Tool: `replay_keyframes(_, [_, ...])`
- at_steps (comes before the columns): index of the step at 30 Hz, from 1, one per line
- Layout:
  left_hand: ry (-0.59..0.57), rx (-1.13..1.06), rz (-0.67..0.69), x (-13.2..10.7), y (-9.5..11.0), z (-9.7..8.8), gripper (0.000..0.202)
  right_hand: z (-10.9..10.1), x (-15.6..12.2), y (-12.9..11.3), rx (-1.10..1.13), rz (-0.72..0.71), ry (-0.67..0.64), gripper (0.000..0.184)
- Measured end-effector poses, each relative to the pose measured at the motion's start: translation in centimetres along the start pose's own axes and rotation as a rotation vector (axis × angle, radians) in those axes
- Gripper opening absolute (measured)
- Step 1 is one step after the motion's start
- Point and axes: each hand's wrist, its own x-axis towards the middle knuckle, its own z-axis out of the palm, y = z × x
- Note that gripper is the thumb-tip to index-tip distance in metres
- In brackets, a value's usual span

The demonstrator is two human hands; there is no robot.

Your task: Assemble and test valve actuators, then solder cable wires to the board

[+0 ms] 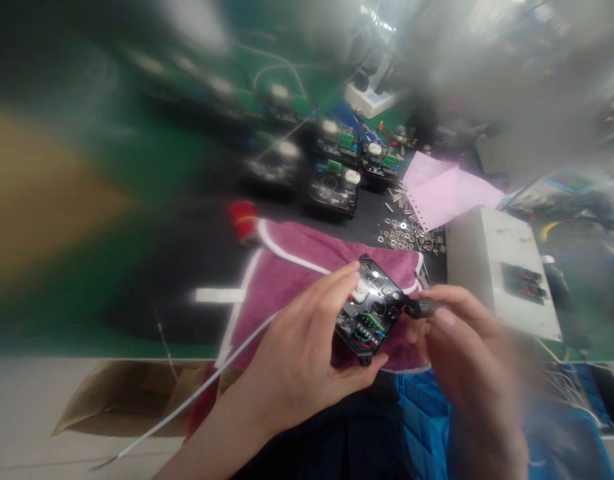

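Note:
My left hand (301, 353) grips a small black electronic module (371, 308) with a white button, green terminals and coloured wires, held tilted above a maroon cloth (287, 273). Thumb below, fingers on top. My right hand (467, 340) pinches a small dark part (421, 307) against the module's right edge; what it is I cannot make out. A white cable (197, 393) runs from under my left hand toward the lower left.
Several similar black modules (337, 180) sit at the back of the bench. Loose nuts and washers (404, 233) lie beside pink paper (447, 190). A white box (497, 267) stands at right, a blue crate (421, 413) below, cardboard (121, 400) at lower left.

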Motion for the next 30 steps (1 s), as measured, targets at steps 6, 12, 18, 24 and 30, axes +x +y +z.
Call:
replay_keyframes(6, [-0.012, -0.008, 0.032, -0.1, -0.3, -0.1, 0.089, 0.3, 0.0, -1.9, -0.632, -0.270, 0.084, 0.015])
replay_keyframes(12, [0.003, -0.011, 0.053, 0.0, -0.2, 0.0, 0.088, 0.9, 0.9, -3.6, -1.020, -0.448, -0.124, 0.010])
replay_keyframes(18, [0.016, -0.021, 0.058, 0.0, -0.3, 0.3, 0.086, 1.1, 1.3, -3.8, -1.130, -0.503, -0.245, 0.012])
replay_keyframes(24, [0.012, -0.029, 0.070, 0.0, -0.4, 0.3, 0.088, 1.1, 1.5, -4.3, -1.218, -0.543, -0.329, 0.015])
replay_keyframes(30, [0.027, -0.025, 0.081, -0.1, -0.6, 0.4, 0.090, 0.8, 1.8, -5.2, -1.291, -0.558, -0.441, 0.016])
